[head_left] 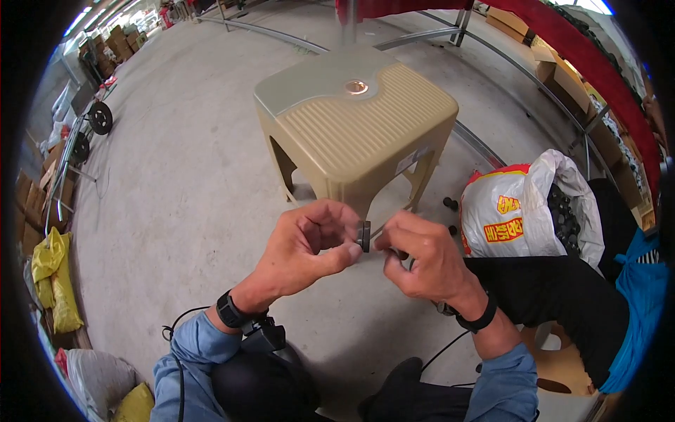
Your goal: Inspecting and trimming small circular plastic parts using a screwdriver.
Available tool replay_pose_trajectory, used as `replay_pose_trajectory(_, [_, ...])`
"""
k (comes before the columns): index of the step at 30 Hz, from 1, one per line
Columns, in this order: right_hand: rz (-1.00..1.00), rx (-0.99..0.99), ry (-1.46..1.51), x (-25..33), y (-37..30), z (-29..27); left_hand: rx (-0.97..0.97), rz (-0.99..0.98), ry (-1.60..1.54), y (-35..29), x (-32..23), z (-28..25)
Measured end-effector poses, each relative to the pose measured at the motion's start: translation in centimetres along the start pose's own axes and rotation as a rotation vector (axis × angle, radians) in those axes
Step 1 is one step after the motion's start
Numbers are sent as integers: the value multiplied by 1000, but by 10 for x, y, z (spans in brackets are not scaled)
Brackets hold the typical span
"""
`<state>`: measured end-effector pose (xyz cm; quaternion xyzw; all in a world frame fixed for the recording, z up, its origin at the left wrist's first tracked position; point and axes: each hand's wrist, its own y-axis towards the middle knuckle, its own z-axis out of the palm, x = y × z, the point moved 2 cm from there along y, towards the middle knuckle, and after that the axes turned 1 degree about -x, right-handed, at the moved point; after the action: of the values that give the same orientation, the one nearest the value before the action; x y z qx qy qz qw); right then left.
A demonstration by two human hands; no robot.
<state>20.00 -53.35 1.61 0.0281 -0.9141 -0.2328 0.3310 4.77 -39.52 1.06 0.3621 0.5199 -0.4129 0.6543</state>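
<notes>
Between the thumb and fingers of my left hand (309, 243) is a small black round part (363, 236), seen edge-on, like a short cap or wheel. My right hand (425, 257) is just to the right, its fingers pinched together and pointing at that part. Something small and dark shows among the right fingers, too hidden to name. Both hands are raised over the floor, in front of the near edge of a beige plastic stool (365, 133) with a grey-green section on its top.
An open white woven sack (503, 211) full of small black parts lies at the right, a few loose black pieces (451, 203) beside it. Next to it is a person's black-clad leg (555, 288). Metal rails and cardboard boxes (562, 77) stand behind. A wheeled cart (100, 118) and yellow bags (56, 281) line the left.
</notes>
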Motion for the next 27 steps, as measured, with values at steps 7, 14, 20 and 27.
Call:
replay_pose_trajectory(7, [305,-109,508,-2,0,1,-6,29,56,0,2,0])
replay_pose_trajectory(14, [539,67,816,-6,-2,12,-14,281,628,-1,-4,2])
replay_pose_trajectory(20, [611,171,1321,-14,-7,20,62,371,438,2,2,2])
replay_pose_trajectory(27, [583,231,1549,-18,-9,25,76,377,500,3,3,-1])
